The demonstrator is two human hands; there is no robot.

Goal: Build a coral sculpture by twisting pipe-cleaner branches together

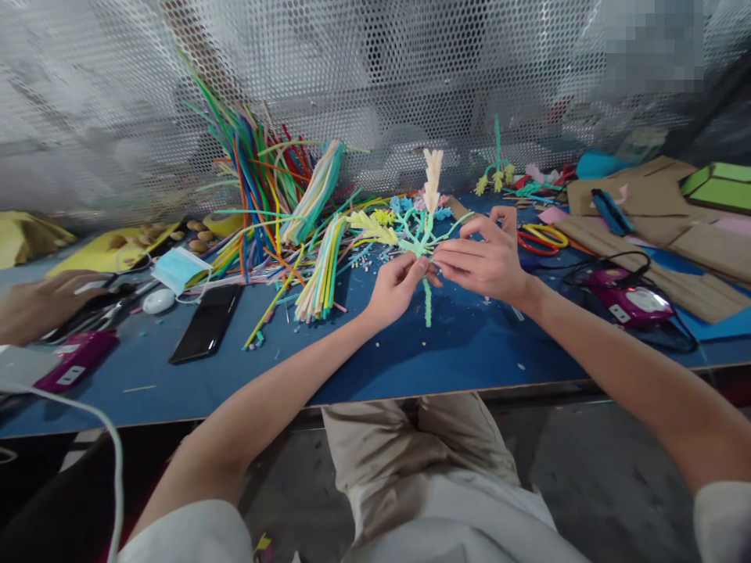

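A pipe-cleaner flower piece (428, 301) with a twisted mint-green stem is held upright over the blue table. Mint-green branches spread from its top, with a cream spiky bloom (432, 180) standing up and a pale yellow one (374, 227) leaning left. My left hand (400, 283) pinches the piece where stem and branches meet. On the right side of that junction, my right hand (484, 254) has its thumb and fingers closed on a mint-green branch. The exact grip of the fingertips is partly hidden.
Bundles of coloured pipe cleaners (321, 270) lie left of centre. A phone (206, 323), a mask (181, 269) and another person's hand (50, 301) are farther left. At right are brown paper pieces (662, 258) and a purple device (630, 299). A perforated metal panel (375, 78) stands behind.
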